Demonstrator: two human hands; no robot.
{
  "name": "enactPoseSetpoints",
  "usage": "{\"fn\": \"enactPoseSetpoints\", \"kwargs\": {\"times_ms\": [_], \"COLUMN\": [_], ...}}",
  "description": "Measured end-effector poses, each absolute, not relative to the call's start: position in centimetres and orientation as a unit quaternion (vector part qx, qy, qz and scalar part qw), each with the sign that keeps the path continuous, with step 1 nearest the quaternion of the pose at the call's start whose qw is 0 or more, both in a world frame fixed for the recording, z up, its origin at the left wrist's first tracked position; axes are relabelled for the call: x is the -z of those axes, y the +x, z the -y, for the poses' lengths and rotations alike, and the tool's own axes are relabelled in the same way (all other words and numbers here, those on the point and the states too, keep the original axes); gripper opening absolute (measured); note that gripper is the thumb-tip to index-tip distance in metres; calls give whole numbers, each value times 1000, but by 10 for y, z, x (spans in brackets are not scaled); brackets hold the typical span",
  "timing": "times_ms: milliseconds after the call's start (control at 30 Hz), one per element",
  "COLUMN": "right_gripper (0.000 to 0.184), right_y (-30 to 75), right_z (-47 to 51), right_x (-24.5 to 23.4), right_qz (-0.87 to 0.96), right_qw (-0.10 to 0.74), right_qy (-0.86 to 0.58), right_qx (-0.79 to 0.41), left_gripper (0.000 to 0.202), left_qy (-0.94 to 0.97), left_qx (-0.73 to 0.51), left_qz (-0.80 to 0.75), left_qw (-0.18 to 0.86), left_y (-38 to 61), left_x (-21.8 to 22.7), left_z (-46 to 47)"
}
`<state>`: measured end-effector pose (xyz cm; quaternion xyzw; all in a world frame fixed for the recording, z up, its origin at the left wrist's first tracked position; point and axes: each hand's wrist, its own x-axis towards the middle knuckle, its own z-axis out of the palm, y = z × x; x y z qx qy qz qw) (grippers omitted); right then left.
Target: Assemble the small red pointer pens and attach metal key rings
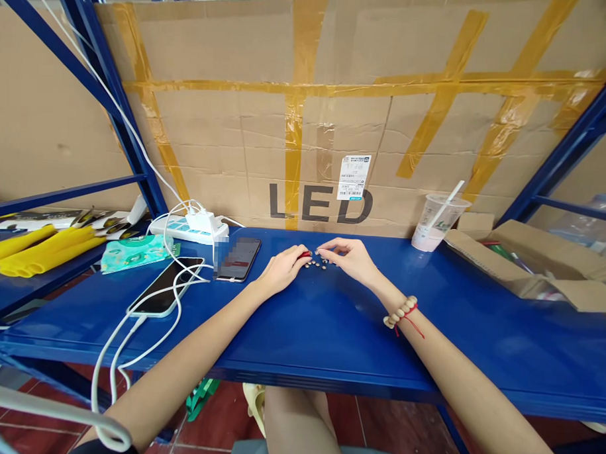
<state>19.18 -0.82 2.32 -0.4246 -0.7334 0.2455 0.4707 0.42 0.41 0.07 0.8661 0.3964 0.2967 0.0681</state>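
Observation:
My left hand (281, 269) rests on the blue shelf top (329, 327) with its fingers curled around a small red object (306, 254) at the fingertips. My right hand (349, 256) lies just to the right, fingers pinched together over several small pale beads (317, 264) scattered between the two hands. I cannot make out whether the right fingers grip a bead. A beaded bracelet with a red string (402, 314) sits on my right wrist.
Two phones (166, 286) (237, 259) lie at the left, white cables running to a power strip (188, 229). A green wipes pack (138, 251) and yellow tubes (38, 247) are further left. A plastic cup with straw (437, 222) and an open cardboard box (525, 261) stand at the right.

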Motion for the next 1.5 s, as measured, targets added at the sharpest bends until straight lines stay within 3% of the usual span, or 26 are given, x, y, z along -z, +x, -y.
{"fn": "enactPoseSetpoints", "kwargs": {"times_ms": [533, 800, 1000, 1300, 1500], "right_gripper": [30, 21, 22, 37, 37], "right_y": [195, 201, 200, 191, 197], "right_z": [13, 5, 6, 9, 8], "right_x": [-28, -17, -13, -16, -19], "right_qz": [755, 787, 804, 723, 708], "right_qw": [417, 372, 385, 387, 373], "right_qy": [-409, -420, -386, -431, -427], "right_qx": [-296, -257, -236, -377, -422], "left_gripper": [28, 29, 32, 37, 35], "left_qy": [895, 900, 898, 887, 895], "left_qx": [-289, -306, -299, -296, -266], "left_qz": [-340, -307, -302, -323, -322], "left_qw": [5, -50, -109, -144, -157], "left_y": [7, 5, 3, 6, 9], "left_x": [0, 9, 13, 9, -3], "left_z": [5, 4, 2, 2, 4]}}
